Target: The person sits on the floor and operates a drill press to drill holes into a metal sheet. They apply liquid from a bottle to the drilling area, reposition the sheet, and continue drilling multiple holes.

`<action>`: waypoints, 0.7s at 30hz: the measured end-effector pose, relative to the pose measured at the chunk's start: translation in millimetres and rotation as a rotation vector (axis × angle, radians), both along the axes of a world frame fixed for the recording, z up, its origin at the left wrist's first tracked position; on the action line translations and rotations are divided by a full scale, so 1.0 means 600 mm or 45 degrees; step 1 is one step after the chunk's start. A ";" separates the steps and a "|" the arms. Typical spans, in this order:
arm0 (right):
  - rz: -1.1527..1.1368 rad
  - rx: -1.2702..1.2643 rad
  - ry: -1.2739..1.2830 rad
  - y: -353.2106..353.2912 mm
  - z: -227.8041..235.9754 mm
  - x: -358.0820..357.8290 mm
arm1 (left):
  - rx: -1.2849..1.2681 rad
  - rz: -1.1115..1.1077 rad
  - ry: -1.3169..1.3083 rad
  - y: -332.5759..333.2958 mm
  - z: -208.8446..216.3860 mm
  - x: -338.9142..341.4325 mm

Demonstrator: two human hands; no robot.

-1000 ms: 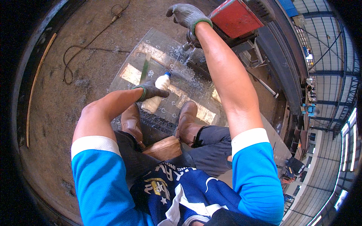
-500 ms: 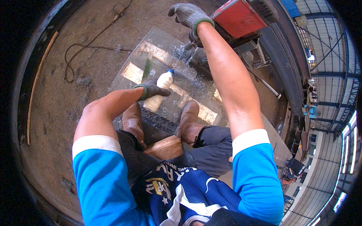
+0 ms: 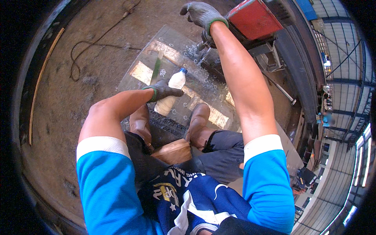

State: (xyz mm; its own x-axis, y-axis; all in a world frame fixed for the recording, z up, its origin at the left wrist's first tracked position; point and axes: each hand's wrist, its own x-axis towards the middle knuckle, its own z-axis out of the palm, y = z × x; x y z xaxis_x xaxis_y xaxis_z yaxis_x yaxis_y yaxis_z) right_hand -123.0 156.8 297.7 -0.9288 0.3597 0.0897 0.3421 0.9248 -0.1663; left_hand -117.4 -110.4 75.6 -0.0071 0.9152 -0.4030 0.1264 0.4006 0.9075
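- One left hand (image 3: 162, 91), in a grey knit glove with a green cuff, is closed around the middle of one white plastic bottle with a blue cap (image 3: 170, 92); the bottle leans with its cap pointing away from the person, over the plate below.
- One right hand (image 3: 203, 17), in a matching grey glove, reaches out far ahead; its fingers are bent around a dark handle or lever at the near edge of the machine, though how firmly it grips I cannot tell.
- One red box-shaped machine on a dark metal base (image 3: 254, 17) stands at the far side, just beyond the right hand.
- One large clear rectangular plate with small round holes along its edges (image 3: 178, 56) lies flat on the dirt floor (image 3: 70, 113), beneath the bottle and up against the machine's base.
- One narrow green strip (image 3: 157, 66) lies on the plate, just beyond the left hand.
- Two brown leather boots (image 3: 199, 123) are planted on the near edge of the plate, one on each side of the bottle's lower end.
- One dark cable (image 3: 88, 51) loops over the floor to the left, well apart from the plate.
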 end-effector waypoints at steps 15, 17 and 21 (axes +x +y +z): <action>-0.059 0.013 -0.129 -0.015 0.018 0.003 | -0.209 -0.156 0.202 -0.001 -0.034 -0.001; -0.080 0.025 -0.151 -0.022 0.023 0.004 | -0.202 -0.152 0.209 0.001 -0.041 -0.001; -0.065 0.012 -0.121 -0.024 0.019 0.002 | -0.056 -0.105 0.157 -0.002 -0.046 0.000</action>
